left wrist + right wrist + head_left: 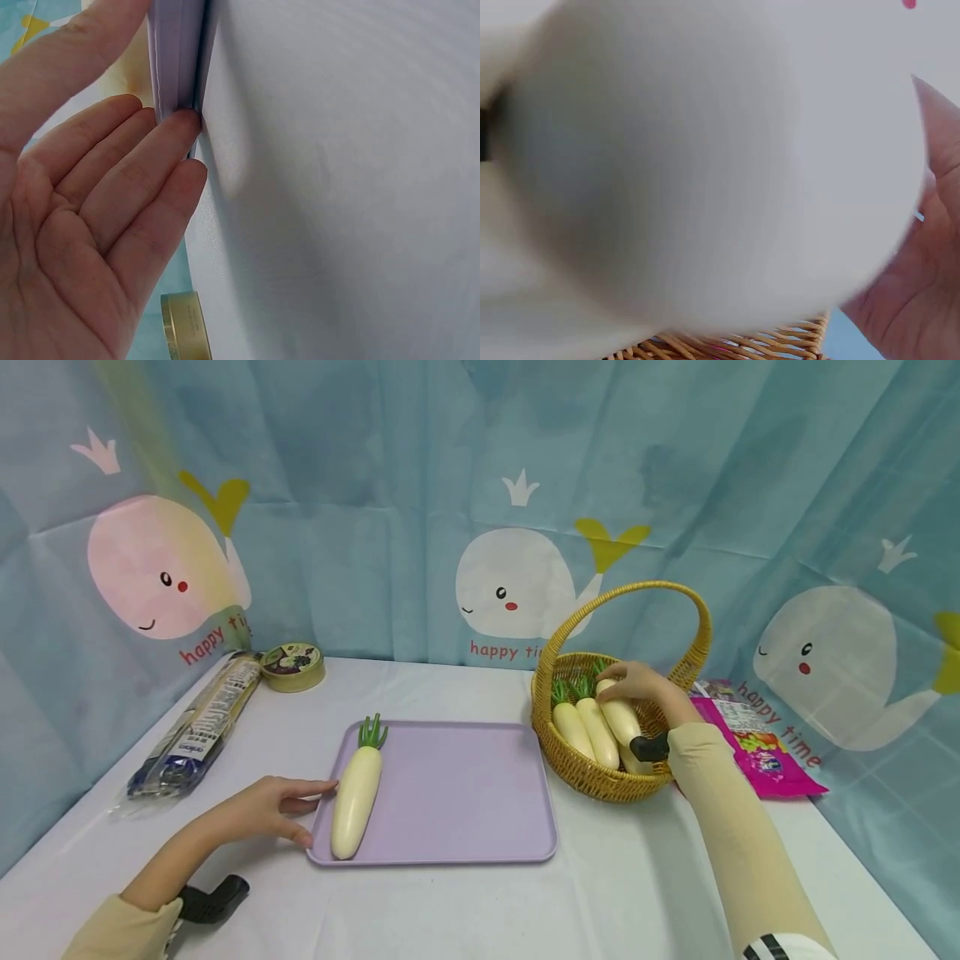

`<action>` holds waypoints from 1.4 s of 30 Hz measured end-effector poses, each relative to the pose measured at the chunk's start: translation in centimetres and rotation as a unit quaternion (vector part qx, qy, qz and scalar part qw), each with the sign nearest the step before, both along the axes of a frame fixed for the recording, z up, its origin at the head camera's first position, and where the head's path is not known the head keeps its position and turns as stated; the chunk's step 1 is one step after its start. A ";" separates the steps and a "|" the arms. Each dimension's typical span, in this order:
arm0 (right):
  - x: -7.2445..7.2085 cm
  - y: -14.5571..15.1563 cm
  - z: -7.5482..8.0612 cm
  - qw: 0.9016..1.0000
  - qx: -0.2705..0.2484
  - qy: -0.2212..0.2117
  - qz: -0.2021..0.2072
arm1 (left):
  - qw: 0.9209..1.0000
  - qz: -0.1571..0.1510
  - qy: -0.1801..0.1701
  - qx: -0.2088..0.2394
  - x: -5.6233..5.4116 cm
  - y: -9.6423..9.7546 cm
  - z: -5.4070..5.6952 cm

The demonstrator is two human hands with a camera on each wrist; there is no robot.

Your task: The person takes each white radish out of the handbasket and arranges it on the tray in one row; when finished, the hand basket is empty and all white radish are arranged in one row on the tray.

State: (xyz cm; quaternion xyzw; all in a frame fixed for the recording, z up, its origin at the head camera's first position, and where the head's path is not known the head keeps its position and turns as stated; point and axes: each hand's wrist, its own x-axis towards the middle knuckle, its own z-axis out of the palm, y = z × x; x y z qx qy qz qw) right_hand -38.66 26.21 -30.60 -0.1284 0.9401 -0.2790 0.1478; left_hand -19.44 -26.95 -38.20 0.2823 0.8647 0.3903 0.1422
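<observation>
Head view: you have bright, even, soft light; the red lettering [491, 650] on the blue curtain [360, 593] reads clearly.
Curtain's upper left: a pale yellow glow tints the cloth.
Table [450, 910]: shadows are faint and soft-edged near your right sleeve [727, 810].
Plastic-wrapped packet [206, 718]: small glints.
Left wrist view: dimmer and greyish; a soft shadow band lies beside the lilac tray [176, 60].
Right wrist view: the white radish [705, 165], close to your lens, is out of focus; the wicker basket [765, 343] below is crisper.
</observation>
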 end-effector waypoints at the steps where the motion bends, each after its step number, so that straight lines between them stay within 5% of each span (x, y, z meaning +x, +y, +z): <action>1: 0.0 0.0 0.1 1.000 -0.002 0.004 -0.003 | 1.000 0.001 -0.002 0.001 0.0 0.0 0.0; 22: 2.3 -1.6 2.5 0.983 -0.181 0.010 -0.031 | 1.000 0.011 -0.002 -0.001 0.0 -0.5 -0.3; 35: 6.0 -2.7 2.7 0.955 -0.286 0.040 -0.068 | 1.000 0.005 0.006 -0.004 0.0 -0.6 -0.5; 42: 7.4 -2.4 2.4 0.955 -0.285 0.038 -0.070 | 1.000 0.000 0.007 -0.002 -0.2 -0.3 -0.3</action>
